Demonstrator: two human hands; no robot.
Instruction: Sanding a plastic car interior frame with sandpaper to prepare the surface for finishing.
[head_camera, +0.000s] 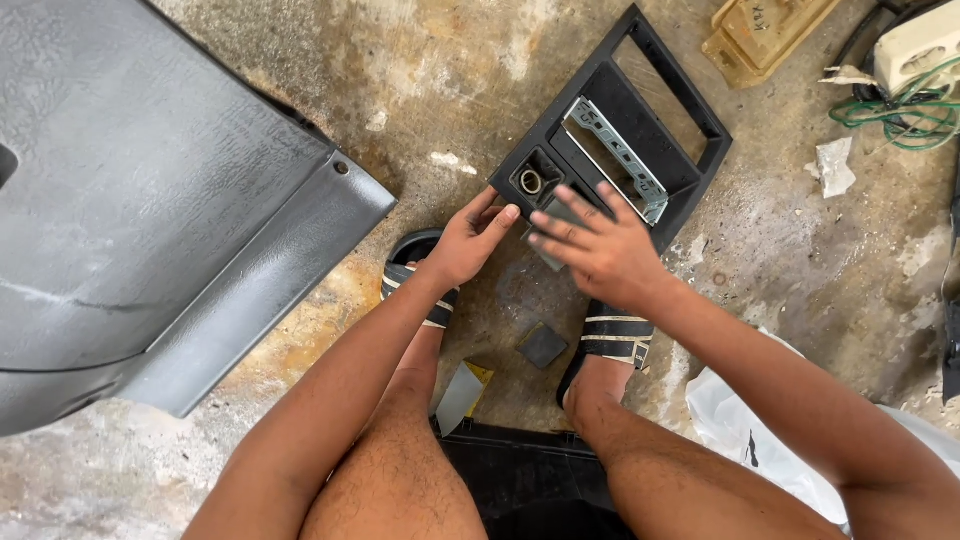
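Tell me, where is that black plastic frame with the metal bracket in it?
The black frame lies on the concrete floor at upper centre, its near corner under the left hand and right hand.
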